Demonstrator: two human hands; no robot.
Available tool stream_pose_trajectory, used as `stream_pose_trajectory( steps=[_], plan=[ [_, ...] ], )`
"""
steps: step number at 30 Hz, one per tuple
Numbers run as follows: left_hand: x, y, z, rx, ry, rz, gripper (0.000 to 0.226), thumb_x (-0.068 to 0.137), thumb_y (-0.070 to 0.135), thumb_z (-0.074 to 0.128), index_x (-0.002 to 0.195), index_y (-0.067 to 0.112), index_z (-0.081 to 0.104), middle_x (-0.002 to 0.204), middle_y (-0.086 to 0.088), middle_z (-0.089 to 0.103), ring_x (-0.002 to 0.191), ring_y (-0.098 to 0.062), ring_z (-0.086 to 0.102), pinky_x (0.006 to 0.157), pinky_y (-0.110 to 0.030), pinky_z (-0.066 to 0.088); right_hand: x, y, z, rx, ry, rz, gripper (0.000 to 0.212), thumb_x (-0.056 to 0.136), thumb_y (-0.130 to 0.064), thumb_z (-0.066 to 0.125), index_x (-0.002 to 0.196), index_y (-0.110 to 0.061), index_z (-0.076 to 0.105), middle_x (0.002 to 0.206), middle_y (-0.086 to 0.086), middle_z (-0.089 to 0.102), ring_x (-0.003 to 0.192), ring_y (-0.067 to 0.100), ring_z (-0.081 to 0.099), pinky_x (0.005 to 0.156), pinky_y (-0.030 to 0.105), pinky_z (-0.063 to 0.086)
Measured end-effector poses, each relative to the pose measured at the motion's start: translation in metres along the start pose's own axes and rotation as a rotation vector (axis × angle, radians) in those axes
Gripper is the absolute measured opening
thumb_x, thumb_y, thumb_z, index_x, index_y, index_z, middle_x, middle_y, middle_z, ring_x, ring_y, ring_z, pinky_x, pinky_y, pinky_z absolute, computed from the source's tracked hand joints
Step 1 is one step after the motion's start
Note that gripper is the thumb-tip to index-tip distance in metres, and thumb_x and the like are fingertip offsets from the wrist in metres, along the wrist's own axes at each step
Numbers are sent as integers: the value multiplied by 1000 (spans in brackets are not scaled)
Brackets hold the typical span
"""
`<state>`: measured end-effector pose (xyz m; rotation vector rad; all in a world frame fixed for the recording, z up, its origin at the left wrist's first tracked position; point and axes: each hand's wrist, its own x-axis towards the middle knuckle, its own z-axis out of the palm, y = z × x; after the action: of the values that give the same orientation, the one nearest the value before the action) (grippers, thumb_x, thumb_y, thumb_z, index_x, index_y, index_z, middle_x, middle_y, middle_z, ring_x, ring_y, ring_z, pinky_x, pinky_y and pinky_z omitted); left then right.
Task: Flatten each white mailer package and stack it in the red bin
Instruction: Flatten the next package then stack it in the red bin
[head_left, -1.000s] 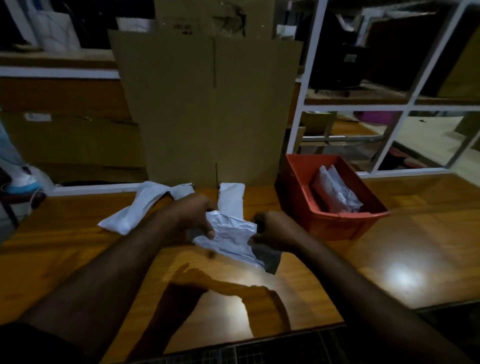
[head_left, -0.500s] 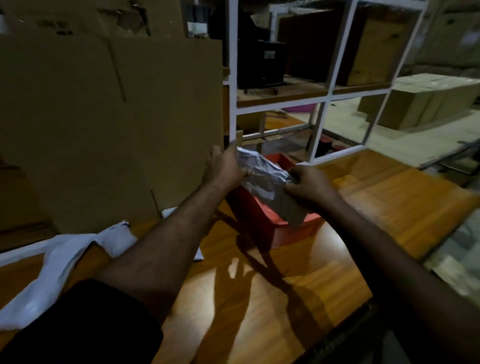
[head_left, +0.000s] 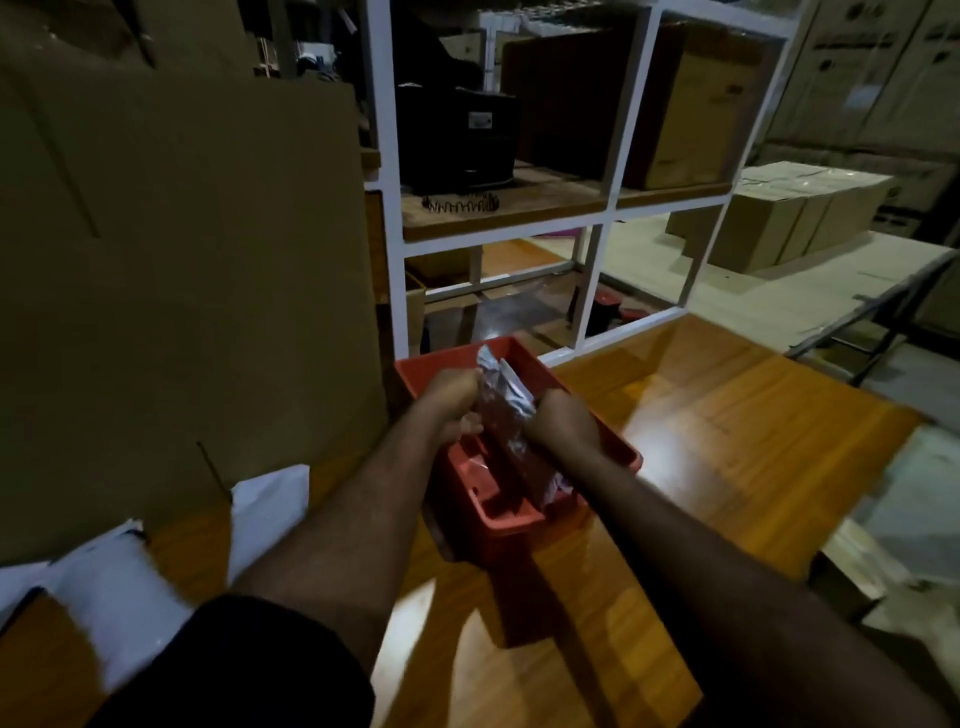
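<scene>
A crumpled white mailer package (head_left: 506, 410) is held low inside the red bin (head_left: 621, 451), which sits on the wooden table. My left hand (head_left: 453, 402) grips its left edge and my right hand (head_left: 563, 426) grips its right edge, both over the bin. Whatever lies under the mailer in the bin is mostly hidden. Two more white mailers lie on the table at the left: one (head_left: 267, 512) next to my left forearm and a larger one (head_left: 111, 592) near the left edge.
A tall sheet of brown cardboard (head_left: 192, 291) stands upright behind the table at the left. A white metal shelf frame (head_left: 597, 249) with dark items and boxes rises behind the bin. Cardboard boxes (head_left: 784, 218) are stacked at the far right.
Both hands lifted the mailer off the table, carried it right and have lowered it into the red bin. The view has swung right, so the loose mailers now sit at the left.
</scene>
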<state>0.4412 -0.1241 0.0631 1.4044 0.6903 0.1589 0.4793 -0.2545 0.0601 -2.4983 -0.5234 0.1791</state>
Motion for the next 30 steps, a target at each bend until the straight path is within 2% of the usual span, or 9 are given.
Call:
stream_pose_trajectory(
  steps=[2, 5, 7, 9, 12, 16, 21, 25, 30],
  plan=[
    [15, -7, 6, -33, 6, -75, 38, 94, 41, 49, 112, 10, 63, 105, -19, 68, 101, -40, 64, 99, -55, 47, 10, 5, 11, -118, 16, 5, 18, 91, -31, 64, 95, -13, 63, 81, 0, 64, 60, 12, 53, 50, 24, 38],
    [40, -15, 11, -85, -26, -222, 73, 88, 70, 39, 131, 14, 56, 135, -21, 56, 122, -43, 52, 108, -59, 35, 21, 8, 21, -165, -14, -34, 27, 94, -36, 58, 103, -12, 62, 78, 0, 60, 64, 14, 56, 57, 25, 45],
    [49, -17, 14, -116, -29, -277, 84, 89, 75, 26, 143, 12, 43, 147, -21, 43, 135, -44, 39, 113, -61, 25, 22, 10, 23, -151, -44, -68, 25, 97, -38, 53, 101, -14, 60, 74, 0, 55, 68, 17, 58, 52, 23, 37],
    [55, -18, 19, -122, -24, -306, 88, 91, 75, 21, 147, 10, 36, 150, -22, 39, 138, -45, 33, 114, -63, 19, 22, 15, 23, -176, -69, -81, 28, 97, -36, 52, 94, -10, 61, 79, 2, 53, 80, 25, 62, 59, 24, 35],
    [64, -22, 26, -142, -19, -300, 87, 91, 75, 21, 143, 9, 41, 145, -23, 46, 133, -43, 41, 110, -63, 24, 25, 20, 27, -205, -129, -49, 31, 99, -30, 47, 101, -4, 62, 94, 13, 60, 99, 33, 62, 70, 29, 37],
    [80, -30, 33, -142, -1, -260, 84, 88, 78, 24, 143, 18, 41, 137, -20, 54, 118, -37, 55, 107, -62, 32, 47, 27, 49, -154, -92, 6, 32, 91, -38, 61, 70, -13, 58, 71, 2, 61, 70, 22, 63, 58, 26, 40],
    [88, -31, 37, -114, 35, -203, 77, 91, 75, 25, 144, 22, 41, 133, -18, 58, 87, -27, 60, 97, -53, 41, 58, 28, 62, -295, 10, -67, 27, 84, -44, 67, 74, -19, 63, 71, 0, 66, 64, 19, 64, 60, 33, 56],
    [85, -31, 40, -106, 1, -247, 84, 89, 76, 26, 145, 14, 38, 137, -21, 54, 118, -36, 56, 101, -57, 34, 59, 32, 63, -401, 60, -106, 23, 82, -42, 71, 79, -21, 64, 75, 0, 65, 66, 19, 65, 59, 35, 56],
    [90, -33, 41, -121, 45, -239, 84, 84, 81, 29, 145, 24, 38, 131, -18, 59, 86, -29, 62, 62, -41, 48, 63, 35, 61, -413, 35, -126, 19, 86, -38, 67, 78, -21, 62, 78, 1, 67, 69, 21, 66, 61, 37, 57]
  ],
)
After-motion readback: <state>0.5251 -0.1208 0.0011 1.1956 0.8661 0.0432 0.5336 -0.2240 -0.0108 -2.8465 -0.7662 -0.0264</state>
